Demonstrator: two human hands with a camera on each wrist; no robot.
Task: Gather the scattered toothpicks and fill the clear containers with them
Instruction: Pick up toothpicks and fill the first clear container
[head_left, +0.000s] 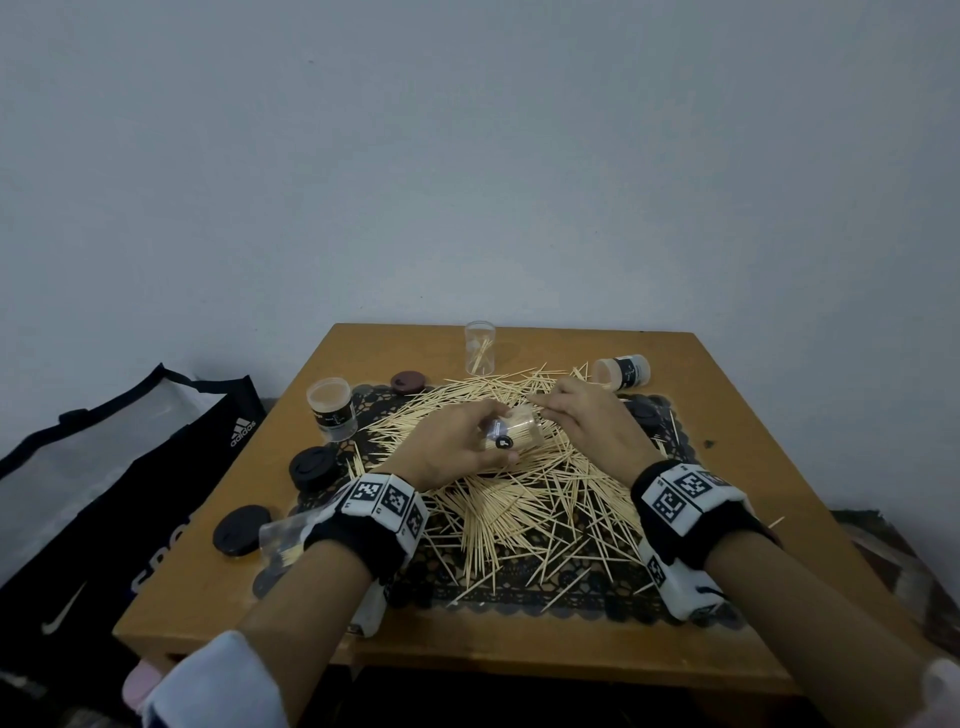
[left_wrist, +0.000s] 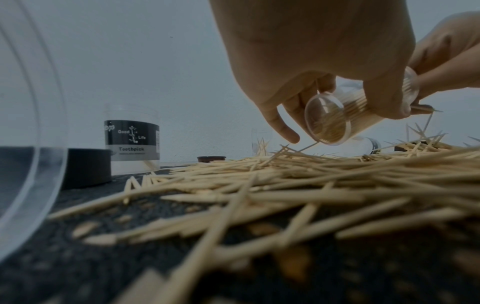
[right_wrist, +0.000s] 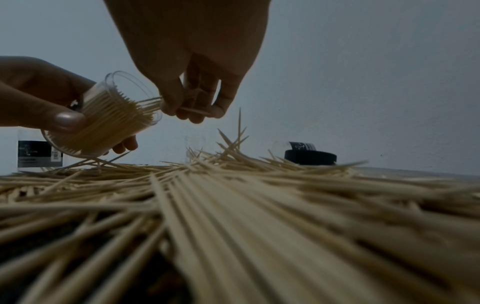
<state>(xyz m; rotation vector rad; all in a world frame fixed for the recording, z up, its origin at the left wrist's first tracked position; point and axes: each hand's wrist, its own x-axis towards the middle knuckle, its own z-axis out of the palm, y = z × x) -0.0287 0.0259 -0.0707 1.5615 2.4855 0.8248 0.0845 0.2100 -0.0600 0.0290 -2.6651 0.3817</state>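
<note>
Dim, flat, bluish light in all three views, no clear source, shadows soft. Head view: wide-angle bend, table (head_left: 727, 364) edges bow, corners at 5 and 7 o'clock go dark. Both wrist views: near toothpicks (right_wrist: 233, 236) badly blurred toward 6 o'clock, sharper farther off. Hands are backlit against the pale wall (right_wrist: 363, 61); slight glare on the clear container (left_wrist: 330, 123).
</note>
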